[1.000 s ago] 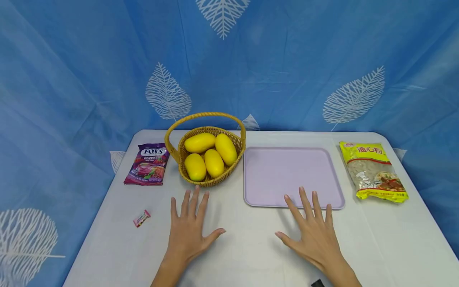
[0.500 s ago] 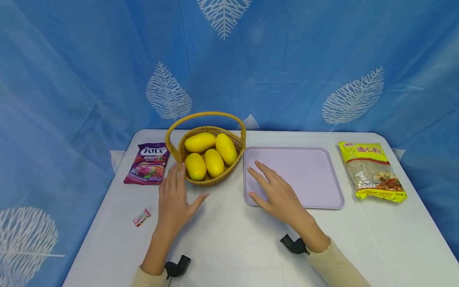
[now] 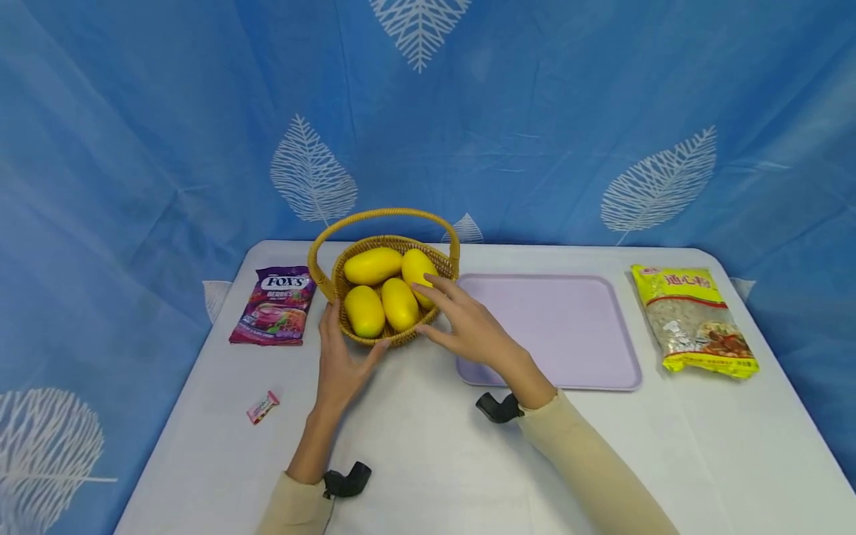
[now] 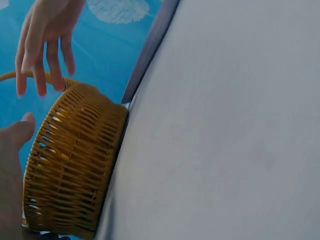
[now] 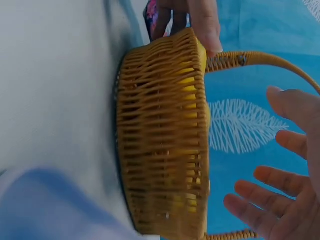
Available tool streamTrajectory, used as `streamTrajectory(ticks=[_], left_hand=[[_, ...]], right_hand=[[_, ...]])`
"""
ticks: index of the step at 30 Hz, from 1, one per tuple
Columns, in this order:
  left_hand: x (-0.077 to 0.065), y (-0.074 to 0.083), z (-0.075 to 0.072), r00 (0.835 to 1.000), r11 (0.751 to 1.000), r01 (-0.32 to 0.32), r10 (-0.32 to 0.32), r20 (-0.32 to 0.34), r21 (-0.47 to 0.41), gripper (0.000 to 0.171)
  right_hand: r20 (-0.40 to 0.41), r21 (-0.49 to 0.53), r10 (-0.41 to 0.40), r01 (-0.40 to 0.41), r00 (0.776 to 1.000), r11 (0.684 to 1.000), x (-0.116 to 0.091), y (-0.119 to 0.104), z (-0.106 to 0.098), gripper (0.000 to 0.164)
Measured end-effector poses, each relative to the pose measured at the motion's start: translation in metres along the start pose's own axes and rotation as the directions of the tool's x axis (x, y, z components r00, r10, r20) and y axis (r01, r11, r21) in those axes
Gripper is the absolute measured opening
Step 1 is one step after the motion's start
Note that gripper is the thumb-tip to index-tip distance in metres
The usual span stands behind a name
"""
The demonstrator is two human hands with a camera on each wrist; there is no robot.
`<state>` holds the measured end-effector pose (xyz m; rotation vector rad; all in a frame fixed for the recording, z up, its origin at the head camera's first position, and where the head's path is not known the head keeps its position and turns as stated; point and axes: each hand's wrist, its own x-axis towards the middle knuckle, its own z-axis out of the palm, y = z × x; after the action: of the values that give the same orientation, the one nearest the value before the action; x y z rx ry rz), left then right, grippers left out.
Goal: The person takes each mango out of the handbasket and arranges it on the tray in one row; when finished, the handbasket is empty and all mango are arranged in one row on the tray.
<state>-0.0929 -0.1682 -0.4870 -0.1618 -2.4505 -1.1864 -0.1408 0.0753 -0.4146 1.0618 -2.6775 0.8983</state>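
A woven basket with an arched handle stands at the table's back centre and holds several yellow mangoes. My left hand lies against the basket's front left wall, fingers straight and thumb along the front. My right hand hovers at the right rim with fingers spread, its fingertips over the nearest mango. The left wrist view shows the basket side-on with the right hand above it. In the right wrist view the basket fills the centre, with spread fingers beside it.
A lilac tray lies just right of the basket. A purple candy bag sits to the left, with a single wrapped candy nearer me. A yellow pasta bag lies far right. Blue leaf-print cloth hangs behind.
Both hands left the table's front and reached forward to the basket. The right hand swept left off the tray to the basket's right rim; the left closed in on its front wall.
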Motion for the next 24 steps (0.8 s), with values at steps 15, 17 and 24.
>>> streamTrajectory(ticks=[15, 17, 24], left_hand=[[-0.006, -0.009, 0.013, 0.982, 0.945, 0.181, -0.191, -0.008, -0.273, 0.101], [-0.007, -0.010, 0.014, 0.982, 0.947, 0.175, -0.186, -0.014, -0.269, 0.101], [-0.007, -0.014, 0.014, 0.982, 0.945, 0.173, -0.186, -0.019, -0.276, 0.100]], right_hand=[[0.186, 0.041, 0.096, -0.105, 0.978, 0.994, 0.045, 0.002, 0.022, 0.062], [0.208, 0.025, 0.101, -0.109, 0.973, 0.994, 0.049, 0.005, 0.026, 0.061], [0.259, 0.025, 0.096, -0.106, 0.961, 0.994, 0.059, 0.011, 0.036, 0.062]])
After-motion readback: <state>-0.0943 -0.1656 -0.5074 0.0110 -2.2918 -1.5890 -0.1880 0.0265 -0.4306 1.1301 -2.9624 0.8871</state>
